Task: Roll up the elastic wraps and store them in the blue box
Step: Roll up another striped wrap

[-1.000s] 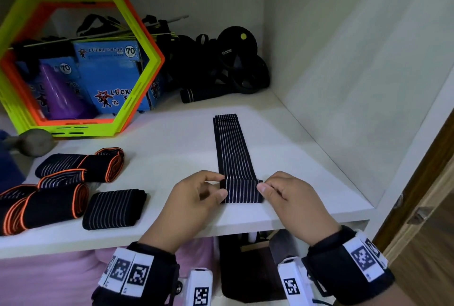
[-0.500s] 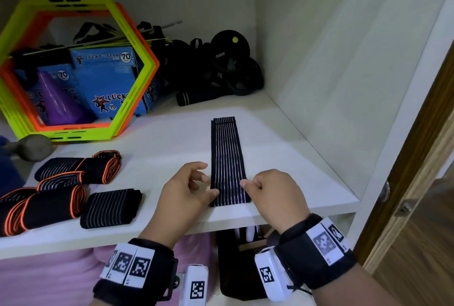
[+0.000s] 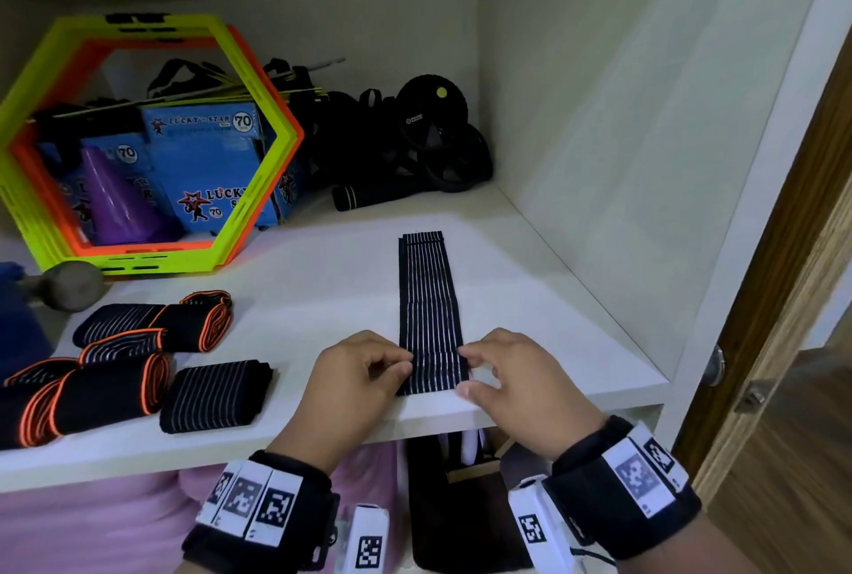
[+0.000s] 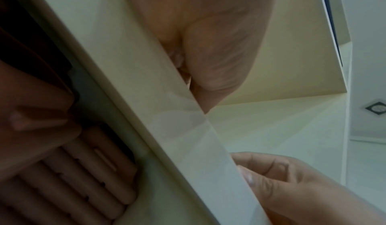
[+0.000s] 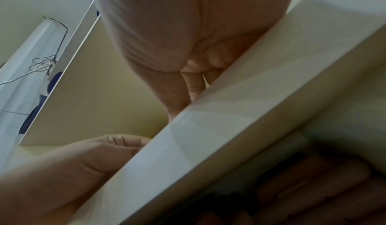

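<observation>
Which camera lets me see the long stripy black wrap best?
The head view. There the flat striped wrap lies along the shelf, with the left hand and right hand at its near end. Both wrist views show only the shelf edge and hands, no wrap.

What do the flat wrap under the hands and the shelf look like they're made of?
The flat wrap: woven elastic fabric, matte black, judging by its thin pale lengthwise stripes and limp lie. The shelf: probably laminated board, smooth off-white with a slight sheen and a crisp front edge.
</observation>
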Available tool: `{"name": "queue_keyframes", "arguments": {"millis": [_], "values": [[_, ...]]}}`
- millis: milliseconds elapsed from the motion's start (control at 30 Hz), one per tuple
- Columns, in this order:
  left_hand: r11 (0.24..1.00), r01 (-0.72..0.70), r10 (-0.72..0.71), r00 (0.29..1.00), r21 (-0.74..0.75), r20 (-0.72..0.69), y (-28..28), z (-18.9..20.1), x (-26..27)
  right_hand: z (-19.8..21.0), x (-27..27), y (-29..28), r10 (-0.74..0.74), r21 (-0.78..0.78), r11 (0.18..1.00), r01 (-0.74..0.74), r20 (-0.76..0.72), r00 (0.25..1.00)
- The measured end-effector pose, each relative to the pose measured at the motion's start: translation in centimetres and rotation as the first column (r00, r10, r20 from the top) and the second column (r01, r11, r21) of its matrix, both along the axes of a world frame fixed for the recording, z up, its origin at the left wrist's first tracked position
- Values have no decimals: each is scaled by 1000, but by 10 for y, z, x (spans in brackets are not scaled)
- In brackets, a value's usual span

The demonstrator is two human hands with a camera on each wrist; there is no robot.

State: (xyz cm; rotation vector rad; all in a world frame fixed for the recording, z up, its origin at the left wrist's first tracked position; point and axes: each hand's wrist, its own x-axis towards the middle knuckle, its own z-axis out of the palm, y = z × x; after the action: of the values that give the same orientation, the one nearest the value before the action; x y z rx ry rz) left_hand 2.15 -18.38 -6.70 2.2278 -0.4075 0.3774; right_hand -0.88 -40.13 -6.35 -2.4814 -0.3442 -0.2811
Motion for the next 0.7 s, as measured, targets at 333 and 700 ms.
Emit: {"name": "queue_keyframes", "arguments": {"millis": [333, 700], "values": [[997, 70, -73, 986, -26, -147, 6, 5, -3, -3, 7, 5, -98, 13, 995, 98, 65, 993], [996, -64, 52, 985, -67, -164, 0, 4, -1, 1, 6, 13, -215, 57, 975, 214, 26, 976]]}}
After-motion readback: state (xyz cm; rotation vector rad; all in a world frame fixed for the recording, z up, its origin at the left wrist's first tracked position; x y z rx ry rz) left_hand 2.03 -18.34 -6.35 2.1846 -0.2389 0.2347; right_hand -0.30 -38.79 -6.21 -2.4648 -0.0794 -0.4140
